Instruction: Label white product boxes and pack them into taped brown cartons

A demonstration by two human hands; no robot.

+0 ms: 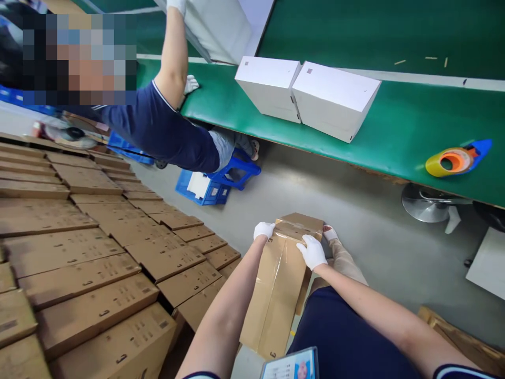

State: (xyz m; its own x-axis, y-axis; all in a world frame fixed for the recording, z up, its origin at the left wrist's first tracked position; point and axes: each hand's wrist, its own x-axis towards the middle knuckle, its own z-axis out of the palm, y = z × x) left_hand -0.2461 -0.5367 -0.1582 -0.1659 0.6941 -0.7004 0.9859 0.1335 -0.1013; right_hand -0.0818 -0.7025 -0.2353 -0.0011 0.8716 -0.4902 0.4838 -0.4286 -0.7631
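Grip, left hand (264,230): white-gloved, touching the left edge of a long brown carton (272,295) near its far end; grip, right hand (312,252): white-gloved, laid on the carton's right edge, fingers toward the far end; carton between the two hands, though how tightly the fingers close cannot be told.

Carton: beside the wearer's legs, taped seam upward; its support underneath hidden.

Risks, by judgement: slipping, should smooth gloves slide on the tape; tipping, should one hand press harder than the other; knocking against the stacked cartons (98,295) at left, should it swing that way.

Surface (402,137): green, bearing a left white box (268,87) and a right white box (335,97), side by side; tape dispenser (457,160), yellow, orange and blue, near the front edge at right.

Room: grey floor (295,184); co-worker (173,131) in a dark blue shirt at the surface; blue stool (242,168) and blue crate (201,192) near that person; round metal base (424,205) below the surface at right.
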